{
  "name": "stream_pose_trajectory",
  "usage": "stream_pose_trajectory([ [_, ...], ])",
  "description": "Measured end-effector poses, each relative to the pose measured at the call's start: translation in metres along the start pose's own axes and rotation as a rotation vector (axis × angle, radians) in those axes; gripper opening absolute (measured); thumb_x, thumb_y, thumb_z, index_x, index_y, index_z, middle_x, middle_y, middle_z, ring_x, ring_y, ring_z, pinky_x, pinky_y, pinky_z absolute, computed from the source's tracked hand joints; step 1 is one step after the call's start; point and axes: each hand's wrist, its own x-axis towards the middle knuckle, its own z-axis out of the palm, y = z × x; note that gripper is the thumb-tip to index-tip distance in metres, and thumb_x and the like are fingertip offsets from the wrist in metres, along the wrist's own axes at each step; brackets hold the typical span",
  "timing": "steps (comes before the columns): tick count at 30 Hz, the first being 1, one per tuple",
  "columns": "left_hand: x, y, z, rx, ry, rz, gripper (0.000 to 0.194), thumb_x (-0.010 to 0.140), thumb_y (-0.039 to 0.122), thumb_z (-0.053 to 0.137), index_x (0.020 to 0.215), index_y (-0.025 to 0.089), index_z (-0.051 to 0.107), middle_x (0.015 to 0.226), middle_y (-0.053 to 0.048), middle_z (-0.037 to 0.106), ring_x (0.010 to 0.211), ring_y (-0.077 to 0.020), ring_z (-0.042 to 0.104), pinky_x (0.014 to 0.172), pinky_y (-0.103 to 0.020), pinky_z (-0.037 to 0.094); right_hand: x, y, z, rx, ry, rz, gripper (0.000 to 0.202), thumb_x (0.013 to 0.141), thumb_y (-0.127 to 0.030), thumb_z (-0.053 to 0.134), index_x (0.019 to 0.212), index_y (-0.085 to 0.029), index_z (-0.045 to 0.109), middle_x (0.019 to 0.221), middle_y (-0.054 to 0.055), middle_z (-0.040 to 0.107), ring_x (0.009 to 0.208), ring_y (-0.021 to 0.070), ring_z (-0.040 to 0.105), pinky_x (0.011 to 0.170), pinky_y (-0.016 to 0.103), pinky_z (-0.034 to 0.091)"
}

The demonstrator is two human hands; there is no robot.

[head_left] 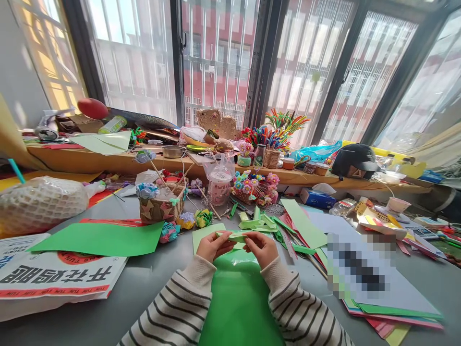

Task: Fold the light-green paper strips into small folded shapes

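Between my two hands is a small folded strip of light green paper (236,237). My left hand (215,246) pinches its left end, with thumb and fingers together. The right end is pinched in my right hand (262,247). Under and in front of the hands lies a glossy green sheet (239,298), with a pale green sheet (201,234) partly beneath the left hand. Several folded green paper strips (261,221) are piled just beyond the right hand.
A woven basket with paper flowers (162,207) and a plastic cup (219,186) stand beyond the hands. Left lies a green sheet (104,239) on a printed bag (54,278); right, stacked papers (403,288). A cluttered ledge (194,169) runs below the windows.
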Motion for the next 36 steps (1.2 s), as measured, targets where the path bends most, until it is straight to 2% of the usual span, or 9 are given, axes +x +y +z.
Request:
stream_pose_trajectory([
  [12,0.001,-0.004,-0.002,0.011,-0.048,0.067,0.019,0.052,0.015,0.068,0.067,0.012,0.056,0.060,-0.002,0.064,0.062,-0.0149,0.062,0.059,-0.019,0.050,0.004,-0.003,-0.005,0.297,-0.126,0.231,0.033,0.056,-0.035,0.063,0.080,-0.014,0.056,0.069,0.004,0.062,0.063,0.0170,0.061,0.057,0.029,0.050],
  [19,0.001,-0.006,0.000,0.028,-0.074,0.054,0.015,0.054,0.014,0.067,0.066,0.011,0.058,0.058,-0.002,0.064,0.061,-0.0150,0.062,0.058,-0.019,0.051,0.004,0.003,0.001,0.248,-0.085,0.272,0.029,0.051,-0.034,0.066,0.071,-0.015,0.058,0.056,0.000,0.060,0.053,0.0149,0.059,0.056,0.029,0.050],
  [26,0.003,-0.005,-0.003,0.078,-0.073,0.041,0.011,0.060,0.018,0.062,0.069,0.011,0.060,0.062,-0.005,0.065,0.061,-0.0149,0.062,0.056,-0.019,0.051,0.007,0.006,-0.004,0.342,-0.082,0.422,0.029,0.045,-0.031,0.069,0.068,-0.016,0.058,0.058,0.000,0.061,0.053,0.0131,0.059,0.056,0.027,0.049],
  [31,0.006,-0.007,-0.006,0.167,-0.052,0.106,0.015,0.055,0.021,0.065,0.065,0.012,0.060,0.058,-0.003,0.065,0.056,-0.0145,0.062,0.055,-0.021,0.051,0.007,0.007,-0.004,0.321,-0.073,0.474,0.031,0.040,-0.030,0.071,0.061,-0.013,0.056,0.051,0.000,0.059,0.044,0.0113,0.056,0.049,0.025,0.048],
  [34,0.008,-0.006,-0.009,0.178,-0.038,0.162,0.019,0.052,0.023,0.067,0.065,0.011,0.058,0.058,-0.003,0.064,0.057,-0.0149,0.062,0.057,-0.023,0.051,0.010,-0.004,-0.018,0.256,-0.027,0.402,0.027,0.044,-0.029,0.069,0.061,-0.012,0.057,0.049,0.002,0.059,0.044,0.0115,0.056,0.048,0.025,0.047],
  [36,0.009,-0.003,-0.012,0.159,-0.014,0.196,0.021,0.052,0.024,0.067,0.066,0.011,0.058,0.060,-0.005,0.065,0.060,-0.0153,0.062,0.060,-0.024,0.051,0.013,-0.017,-0.035,0.212,0.099,0.242,0.027,0.048,-0.029,0.067,0.065,-0.011,0.057,0.050,0.001,0.058,0.048,0.0127,0.057,0.053,0.027,0.049],
])
